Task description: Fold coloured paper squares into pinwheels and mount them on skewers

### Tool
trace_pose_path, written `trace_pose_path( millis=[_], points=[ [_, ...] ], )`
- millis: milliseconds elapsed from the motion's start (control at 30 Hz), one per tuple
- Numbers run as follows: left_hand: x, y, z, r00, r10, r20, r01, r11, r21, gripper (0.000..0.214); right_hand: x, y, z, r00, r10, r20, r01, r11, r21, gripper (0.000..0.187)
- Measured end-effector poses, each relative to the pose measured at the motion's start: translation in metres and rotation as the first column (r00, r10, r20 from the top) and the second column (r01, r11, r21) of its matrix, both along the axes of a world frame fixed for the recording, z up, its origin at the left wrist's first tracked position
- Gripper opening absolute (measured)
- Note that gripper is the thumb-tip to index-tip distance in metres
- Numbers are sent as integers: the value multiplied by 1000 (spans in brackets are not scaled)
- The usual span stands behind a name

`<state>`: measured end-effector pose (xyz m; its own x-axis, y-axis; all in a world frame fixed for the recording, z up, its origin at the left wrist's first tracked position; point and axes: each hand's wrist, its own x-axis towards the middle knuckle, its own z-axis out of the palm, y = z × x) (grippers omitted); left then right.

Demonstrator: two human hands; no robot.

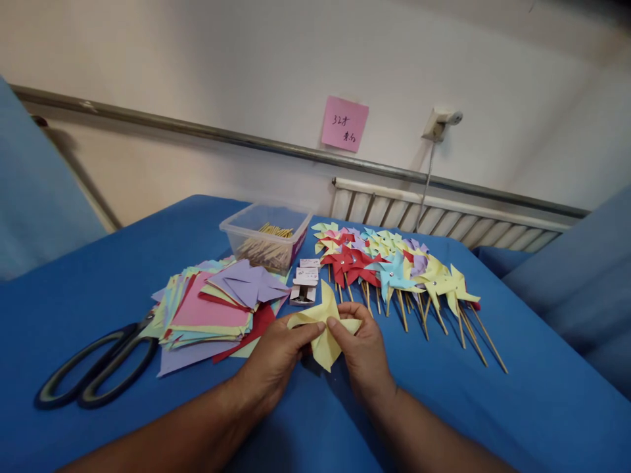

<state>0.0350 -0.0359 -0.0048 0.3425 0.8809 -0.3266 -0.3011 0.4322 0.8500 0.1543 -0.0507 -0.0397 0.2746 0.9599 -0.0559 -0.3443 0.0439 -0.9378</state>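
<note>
A yellow paper pinwheel (325, 326), its thin sheet folded into pointed blades, is held between both hands just above the blue cloth (493, 407) near the middle of the table. The left hand (276, 358) is closed on its left blade with thumb and fingers, and the right hand (362, 345) is pinched on the centre folds. To the left, a fanned stack of square coloured paper (211, 309) in pink, purple, red and green is laid flat, with black-handled scissors (98, 368) beside it. Farther back, a clear plastic tub (266, 238) is seen holding thin wooden sticks (263, 249). A small white box (304, 282) is set just beyond the hands. To the right, finished pinwheels (394, 266) on sticks are spread in rows.
</note>
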Motion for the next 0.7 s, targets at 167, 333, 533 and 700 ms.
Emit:
trace_pose_path(
  millis=[167, 333, 533, 700],
  points=[
    [-11, 10, 6, 996, 47, 75, -42, 997, -64, 28, 1, -9, 11, 997, -2, 79, -9, 991, 137, 39],
    [-25, 20, 15, 986, 59, 156, -38, 990, -136, 27, 3, -20, 16, 913, 22, 407, -143, 953, 269, 47],
    [-24, 17, 14, 979, -14, 202, 45, 988, -149, 17, 7, -21, 8, 784, 67, 617, -341, 877, 339, 32],
    [-20, 13, 16, 985, -25, 169, 37, 997, -72, 21, 10, -20, 12, 817, 79, 571, -304, 900, 311, 15]
  ],
)
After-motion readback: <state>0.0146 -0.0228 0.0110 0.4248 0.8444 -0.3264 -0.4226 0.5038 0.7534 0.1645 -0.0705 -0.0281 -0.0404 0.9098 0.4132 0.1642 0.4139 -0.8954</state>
